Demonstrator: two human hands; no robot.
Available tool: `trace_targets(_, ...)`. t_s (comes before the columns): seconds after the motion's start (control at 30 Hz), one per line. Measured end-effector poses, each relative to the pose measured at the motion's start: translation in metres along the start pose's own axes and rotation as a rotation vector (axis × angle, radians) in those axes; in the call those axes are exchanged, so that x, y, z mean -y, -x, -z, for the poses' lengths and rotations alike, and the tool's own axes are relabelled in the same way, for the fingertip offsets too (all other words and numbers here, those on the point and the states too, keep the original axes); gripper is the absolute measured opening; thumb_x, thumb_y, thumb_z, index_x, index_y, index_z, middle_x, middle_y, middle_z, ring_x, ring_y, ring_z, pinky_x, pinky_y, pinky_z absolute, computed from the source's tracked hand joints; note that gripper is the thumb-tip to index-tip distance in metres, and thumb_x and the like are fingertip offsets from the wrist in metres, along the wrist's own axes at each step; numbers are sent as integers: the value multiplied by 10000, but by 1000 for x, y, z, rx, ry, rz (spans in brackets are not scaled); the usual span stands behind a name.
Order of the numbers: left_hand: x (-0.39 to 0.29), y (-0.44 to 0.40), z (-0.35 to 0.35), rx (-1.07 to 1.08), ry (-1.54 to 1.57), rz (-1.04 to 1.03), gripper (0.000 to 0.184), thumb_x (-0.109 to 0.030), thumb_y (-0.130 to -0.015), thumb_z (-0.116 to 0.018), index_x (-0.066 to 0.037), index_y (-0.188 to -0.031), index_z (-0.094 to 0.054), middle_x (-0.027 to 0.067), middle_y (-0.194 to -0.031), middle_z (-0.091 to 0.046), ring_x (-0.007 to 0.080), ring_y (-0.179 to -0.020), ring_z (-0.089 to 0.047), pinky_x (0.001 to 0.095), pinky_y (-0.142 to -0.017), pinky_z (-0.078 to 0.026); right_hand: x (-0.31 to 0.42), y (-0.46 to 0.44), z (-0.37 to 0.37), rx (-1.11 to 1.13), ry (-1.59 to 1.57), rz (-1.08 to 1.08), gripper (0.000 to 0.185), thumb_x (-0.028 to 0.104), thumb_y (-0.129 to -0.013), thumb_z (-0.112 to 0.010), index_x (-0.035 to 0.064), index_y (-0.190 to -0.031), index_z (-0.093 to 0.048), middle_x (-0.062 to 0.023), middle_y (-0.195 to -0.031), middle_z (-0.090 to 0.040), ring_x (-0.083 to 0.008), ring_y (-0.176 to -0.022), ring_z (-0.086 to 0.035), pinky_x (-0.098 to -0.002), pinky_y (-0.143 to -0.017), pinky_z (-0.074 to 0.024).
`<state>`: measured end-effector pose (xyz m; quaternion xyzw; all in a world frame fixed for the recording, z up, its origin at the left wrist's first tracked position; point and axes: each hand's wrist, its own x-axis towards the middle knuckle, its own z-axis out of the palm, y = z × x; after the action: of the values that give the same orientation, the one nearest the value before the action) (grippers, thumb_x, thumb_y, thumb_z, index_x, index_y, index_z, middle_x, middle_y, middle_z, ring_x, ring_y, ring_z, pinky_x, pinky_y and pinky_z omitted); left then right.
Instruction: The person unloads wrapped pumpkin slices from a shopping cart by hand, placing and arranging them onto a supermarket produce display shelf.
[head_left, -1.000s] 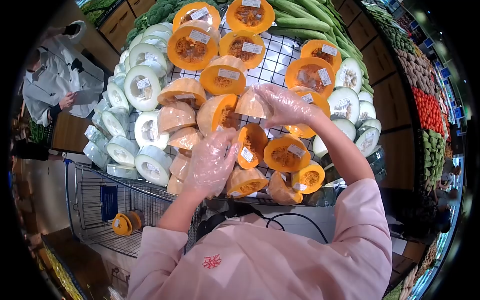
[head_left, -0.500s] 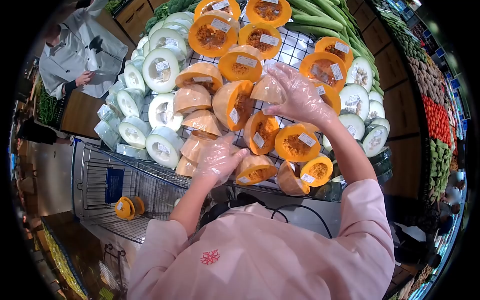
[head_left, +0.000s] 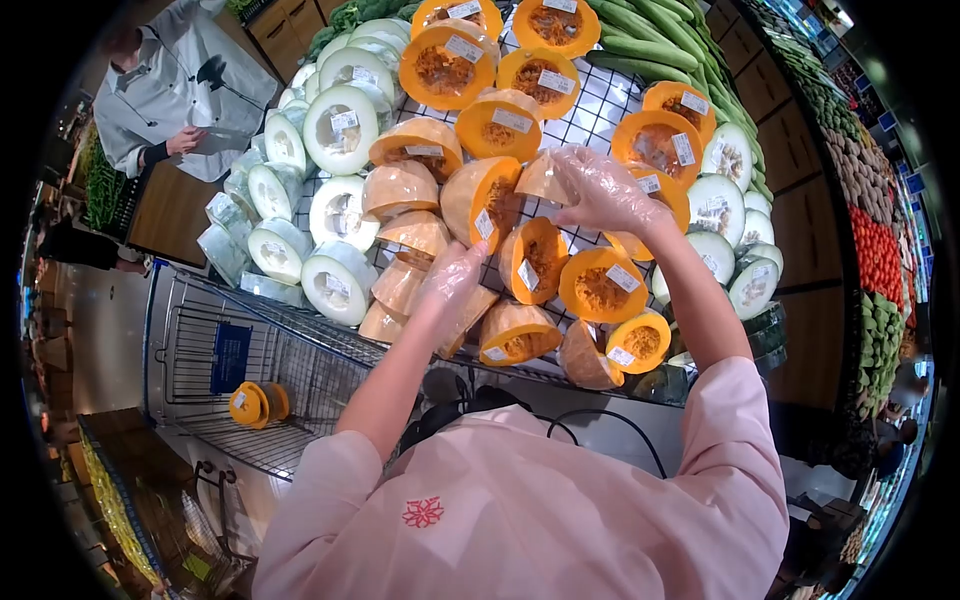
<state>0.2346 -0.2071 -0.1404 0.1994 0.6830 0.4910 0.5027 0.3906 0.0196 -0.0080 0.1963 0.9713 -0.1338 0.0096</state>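
Wrapped, labelled pumpkin pieces cover the middle of a wire-grid display (head_left: 590, 105). My left hand (head_left: 455, 275), in a clear plastic glove, touches the lower edge of an upright pumpkin half (head_left: 483, 205); its fingertips are partly hidden. My right hand (head_left: 610, 190), gloved too, has its fingers curved round the right side of a pale-skinned pumpkin piece (head_left: 540, 180). Just below lies another pumpkin half (head_left: 533, 262) with its orange cut face showing.
Cut white melons (head_left: 340, 130) line the left side and more (head_left: 715, 208) the right. Long green vegetables (head_left: 650, 45) lie at the back. A shopping cart (head_left: 232, 358) holding pumpkin pieces (head_left: 258, 404) stands at lower left. A person in a white coat (head_left: 190, 90) is at upper left.
My left hand has moved up from the lower pumpkin pieces to the upright half. My right hand stays at the pale piece, its fingers closer round it. The view has shifted.
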Motion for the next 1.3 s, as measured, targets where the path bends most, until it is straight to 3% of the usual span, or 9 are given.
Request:
trace_targets(0.07, 9, -25, 2, -47, -160, 43, 580, -393, -1049, -559, 58, -1407, -494, 163, -1352, -616, 257, -1259, -574, 382, -1086, -419, -6, -4, -2, -12, -10, 2, 892, 303, -726, -858, 2, -1461, -450, -240, -1409, -529, -397, -1303, -528, -439, -1110, -444)
trace_targets(0.17, 24, -33, -8, -184, -74, -130, 589, -456, -1003, -596, 72, -1263, -597, 246, -1129, -709, 376, -1061, -678, 431, -901, -506, -13, -3, -6, 1, -45, -5, 908, 307, -717, -862, -17, -1455, -445, -252, -1394, -536, -394, -1298, -532, -438, -1104, -445)
trace_targets(0.27, 12, -21, 2, -55, -162, -32, 490, -324, -1055, -569, 46, -1372, -523, 166, -1321, -629, 205, -1210, -580, 363, -1050, -439, -19, -5, -13, -5, -27, -7, 936, 329, -705, -870, -31, -1455, -440, -262, -1377, -547, -391, -1290, -538, -439, -1093, -451)
trace_targets(0.4, -8, 18, 16, 66, -323, -112, 499, -272, -1037, -606, 36, -1418, -513, 180, -1321, -640, 212, -1216, -601, 354, -1046, -462, -13, -6, -16, -24, -8, -40, 881, 326, -723, -850, -10, -1441, -466, -256, -1320, -567, -408, -1240, -563, -442, -1068, -469)
trace_targets(0.57, -5, 57, 19, -22, -93, -227, 494, -253, -991, -647, 34, -1384, -560, 179, -1265, -699, 284, -1209, -657, 333, -1043, -491, -6, -1, -8, -3, -39, -52, 765, 335, -734, -829, 18, -1362, -525, -240, -1261, -591, -405, -1176, -588, -455, -1011, -496)
trace_targets(0.7, 14, 39, 6, -84, -329, -396, 549, -247, -974, -649, -11, -1446, -494, 198, -1273, -685, 333, -1191, -659, 403, -1030, -502, -24, -6, -21, 27, -125, -24, 771, 399, -714, -817, 42, -1345, -555, -227, -1201, -644, -396, -1161, -592, -451, -1008, -491)
trace_targets(0.9, -44, 48, -15, -50, -680, -344, 557, -291, -953, -663, -44, -1429, -513, 227, -1285, -661, 366, -1214, -630, 437, -1009, -502, -25, -12, -8, 126, -232, -24, 799, 377, -708, -814, 25, -1371, -539, -233, -1220, -638, -405, -1190, -577, -452, -1039, -469)
trace_targets(1.23, -25, 47, -10, -78, -816, -511, 477, -257, -910, -669, -55, -1331, -572, 212, -1123, -698, 402, -1018, -680, 495, -879, -543, 4, 4, -19, 132, 178, -82, 751, 284, -751, -775, 9, -1397, -510, -278, -1235, -608, -446, -1173, -573, -478, -1022, -482)
trace_targets(1.3, -31, 60, -2, -81, -781, -551, 408, -260, -914, -634, -24, -1243, -583, 189, -1041, -699, 397, -973, -682, 508, -827, -544, 16, 4, -6, 173, 220, -26, 905, 307, -679, -860, -29, -1424, -471, -272, -1316, -575, -438, -1233, -537, -489, -1065, -448)
